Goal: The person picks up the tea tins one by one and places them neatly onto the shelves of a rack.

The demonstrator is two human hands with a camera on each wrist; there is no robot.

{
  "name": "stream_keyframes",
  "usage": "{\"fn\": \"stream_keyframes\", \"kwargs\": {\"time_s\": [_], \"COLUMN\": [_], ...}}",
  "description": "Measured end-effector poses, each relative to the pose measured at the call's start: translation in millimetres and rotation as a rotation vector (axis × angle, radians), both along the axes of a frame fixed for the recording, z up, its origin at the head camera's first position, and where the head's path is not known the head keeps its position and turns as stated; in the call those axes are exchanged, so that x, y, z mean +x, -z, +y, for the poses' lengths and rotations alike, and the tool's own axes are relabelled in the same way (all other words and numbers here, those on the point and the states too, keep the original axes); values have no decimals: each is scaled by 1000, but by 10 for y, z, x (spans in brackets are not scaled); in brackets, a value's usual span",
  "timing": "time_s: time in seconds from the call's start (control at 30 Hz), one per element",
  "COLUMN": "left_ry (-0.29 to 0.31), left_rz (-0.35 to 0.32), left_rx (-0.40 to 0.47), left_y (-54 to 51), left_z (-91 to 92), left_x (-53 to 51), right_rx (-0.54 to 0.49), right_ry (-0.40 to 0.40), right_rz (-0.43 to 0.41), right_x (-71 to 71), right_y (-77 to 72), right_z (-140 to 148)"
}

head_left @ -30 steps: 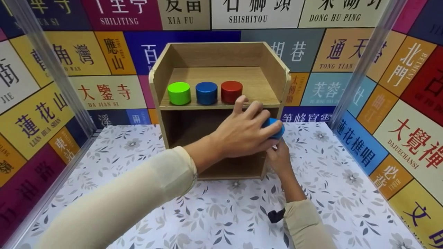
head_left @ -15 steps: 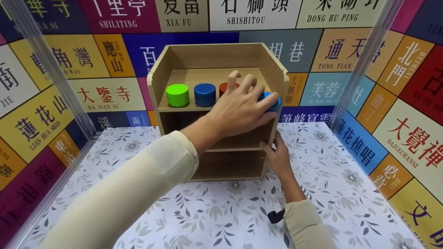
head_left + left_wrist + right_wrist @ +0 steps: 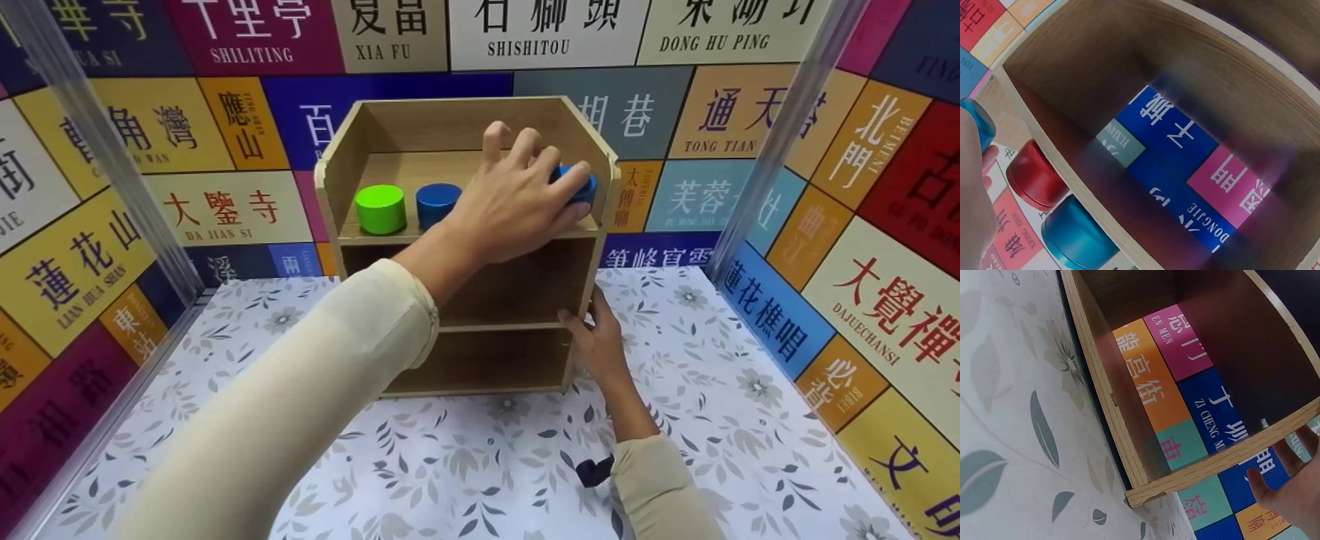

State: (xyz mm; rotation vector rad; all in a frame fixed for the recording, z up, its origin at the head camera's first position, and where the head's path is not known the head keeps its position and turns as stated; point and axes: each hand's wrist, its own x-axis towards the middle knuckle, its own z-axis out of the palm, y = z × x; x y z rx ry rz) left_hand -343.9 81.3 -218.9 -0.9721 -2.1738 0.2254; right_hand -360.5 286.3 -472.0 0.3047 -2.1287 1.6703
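At the right end of the shelf unit's top shelf, my left hand holds a bright blue cylinder between thumb and fingers. Left of it on that shelf stand a green cylinder and a darker blue cylinder. A red cylinder shows in the left wrist view; my left hand hides it from the head camera. Lower down, my right hand rests against the unit's outer right side, its thumb by the front edge. Part of its fingers is hidden behind the side panel.
The wooden unit stands on a table with a floral cloth. Two lower compartments sit beneath the top shelf. Walls of coloured sign panels enclose the back and sides. A small black object lies by the right sleeve.
My left hand has lifted the bright blue cylinder from in front of the unit's right edge up onto the top shelf's right end. The right hand has stayed low and come against the side panel.
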Motion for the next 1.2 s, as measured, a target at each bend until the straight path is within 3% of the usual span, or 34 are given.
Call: {"fn": "stream_keyframes", "kwargs": {"time_s": [0.37, 0.6, 0.7, 0.93, 1.2], "left_ry": [-46, -86, -102, -137, -147], "left_rz": [-28, -28, -25, -31, -66], "left_rx": [-8, -46, -62, -70, -73], "left_y": [14, 67, 107, 157, 152], "left_z": [-4, 10, 8, -32, -31], "left_x": [-108, -150, -165, -196, -187], "right_rx": [-20, -9, -8, -14, -8], "right_ry": [-4, -7, -9, -14, -4], "right_rz": [-10, -24, -33, -32, -17], "right_x": [-3, 235, 262, 28, -30], "right_y": [-42, -299, -324, -114, -36], "right_z": [-5, -99, -107, -63, -34]}}
